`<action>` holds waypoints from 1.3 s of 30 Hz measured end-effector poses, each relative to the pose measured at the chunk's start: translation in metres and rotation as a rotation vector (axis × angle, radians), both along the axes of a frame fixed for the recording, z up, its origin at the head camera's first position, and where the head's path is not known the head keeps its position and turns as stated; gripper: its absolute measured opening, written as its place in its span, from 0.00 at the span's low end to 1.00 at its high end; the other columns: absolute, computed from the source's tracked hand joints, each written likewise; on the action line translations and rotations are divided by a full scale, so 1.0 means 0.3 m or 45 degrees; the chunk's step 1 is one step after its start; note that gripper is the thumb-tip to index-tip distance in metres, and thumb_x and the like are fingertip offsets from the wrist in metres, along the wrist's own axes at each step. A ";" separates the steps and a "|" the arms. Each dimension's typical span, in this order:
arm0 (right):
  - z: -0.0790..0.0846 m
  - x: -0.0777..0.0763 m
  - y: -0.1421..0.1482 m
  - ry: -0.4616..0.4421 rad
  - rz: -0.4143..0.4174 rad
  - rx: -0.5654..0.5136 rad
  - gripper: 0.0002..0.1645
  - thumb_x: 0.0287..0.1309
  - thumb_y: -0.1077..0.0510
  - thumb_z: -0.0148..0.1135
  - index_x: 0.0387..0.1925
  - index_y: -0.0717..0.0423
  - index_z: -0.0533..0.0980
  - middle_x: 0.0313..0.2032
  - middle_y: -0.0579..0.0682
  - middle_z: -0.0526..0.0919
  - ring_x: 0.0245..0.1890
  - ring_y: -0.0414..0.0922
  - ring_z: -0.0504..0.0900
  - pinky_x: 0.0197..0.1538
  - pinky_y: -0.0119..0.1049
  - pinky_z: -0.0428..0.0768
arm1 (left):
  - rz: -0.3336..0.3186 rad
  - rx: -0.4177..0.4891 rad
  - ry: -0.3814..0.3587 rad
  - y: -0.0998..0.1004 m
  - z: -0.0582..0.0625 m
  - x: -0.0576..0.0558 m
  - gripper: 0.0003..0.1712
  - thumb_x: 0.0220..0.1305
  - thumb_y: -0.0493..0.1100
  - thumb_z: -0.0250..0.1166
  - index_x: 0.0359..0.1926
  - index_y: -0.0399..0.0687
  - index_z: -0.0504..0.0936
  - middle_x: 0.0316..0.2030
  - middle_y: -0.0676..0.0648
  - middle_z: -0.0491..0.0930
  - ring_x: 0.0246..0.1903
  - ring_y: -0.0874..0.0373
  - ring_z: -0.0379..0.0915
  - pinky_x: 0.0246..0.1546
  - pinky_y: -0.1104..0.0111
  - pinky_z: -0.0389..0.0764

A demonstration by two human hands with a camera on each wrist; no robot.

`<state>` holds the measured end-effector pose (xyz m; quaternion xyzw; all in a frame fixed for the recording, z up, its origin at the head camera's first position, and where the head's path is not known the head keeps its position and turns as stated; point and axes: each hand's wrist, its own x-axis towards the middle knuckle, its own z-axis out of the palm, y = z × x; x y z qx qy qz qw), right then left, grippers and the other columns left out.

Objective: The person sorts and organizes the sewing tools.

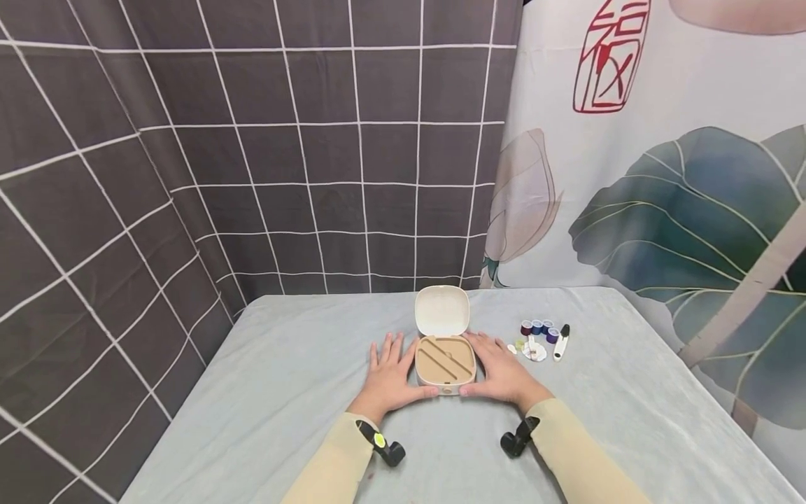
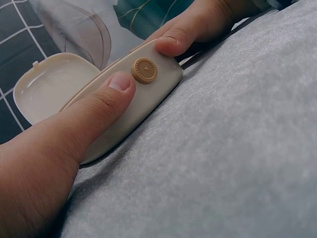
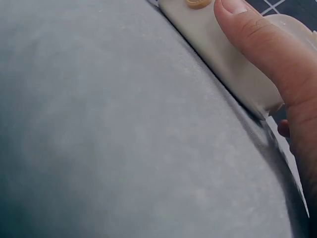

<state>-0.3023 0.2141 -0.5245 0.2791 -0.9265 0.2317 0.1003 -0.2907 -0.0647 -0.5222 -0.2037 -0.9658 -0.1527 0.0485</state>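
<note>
Head view: the left hand (image 1: 389, 381) and right hand (image 1: 504, 372) are clasping an open box (image 1: 446, 358) far on the counter (image 1: 302, 357), apparently steadying it; freeing one seems called for next. Left wrist: the left thumb (image 2: 101, 111) is resting beside a button (image 2: 144, 71). Right wrist: the right thumb (image 3: 265, 42) is pressing.

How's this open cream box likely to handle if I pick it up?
The box looks like smooth, moulded plastic, so it's probably stiff and slightly slippery. Its lid, standing open at the far side, may swing when lifted.
</note>
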 end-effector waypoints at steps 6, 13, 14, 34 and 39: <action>-0.001 0.001 -0.003 0.000 0.006 -0.015 0.71 0.39 0.22 0.70 0.76 0.56 0.59 0.72 0.61 0.66 0.73 0.67 0.60 0.71 0.70 0.52 | 0.004 -0.004 0.010 -0.006 0.000 0.000 0.67 0.48 0.87 0.55 0.81 0.57 0.52 0.79 0.37 0.47 0.79 0.39 0.32 0.73 0.37 0.35; -0.012 0.011 0.000 0.024 -0.020 0.081 0.71 0.42 0.19 0.66 0.77 0.57 0.58 0.74 0.59 0.64 0.74 0.65 0.59 0.72 0.69 0.50 | 0.008 -0.035 -0.013 -0.005 -0.002 0.003 0.68 0.48 0.89 0.53 0.81 0.59 0.49 0.80 0.39 0.44 0.79 0.42 0.30 0.73 0.38 0.33; -0.014 0.012 0.001 0.024 -0.025 0.093 0.71 0.42 0.18 0.66 0.77 0.56 0.58 0.74 0.58 0.64 0.74 0.65 0.58 0.72 0.69 0.49 | 0.004 -0.031 -0.011 -0.004 -0.002 0.004 0.68 0.48 0.88 0.53 0.81 0.58 0.49 0.80 0.38 0.45 0.79 0.41 0.31 0.73 0.38 0.34; -0.016 -0.001 0.010 0.028 -0.051 0.107 0.70 0.42 0.18 0.65 0.77 0.56 0.59 0.73 0.59 0.65 0.74 0.64 0.58 0.73 0.66 0.50 | -0.084 0.082 -0.038 -0.027 0.033 -0.025 0.62 0.56 0.81 0.57 0.81 0.56 0.49 0.78 0.37 0.50 0.78 0.38 0.39 0.73 0.37 0.37; -0.013 0.002 0.006 0.015 -0.051 0.114 0.70 0.42 0.18 0.65 0.76 0.57 0.59 0.73 0.60 0.65 0.74 0.63 0.58 0.74 0.66 0.50 | -0.145 0.148 0.097 -0.024 0.082 -0.027 0.55 0.62 0.74 0.58 0.80 0.51 0.53 0.74 0.39 0.60 0.75 0.43 0.52 0.74 0.43 0.50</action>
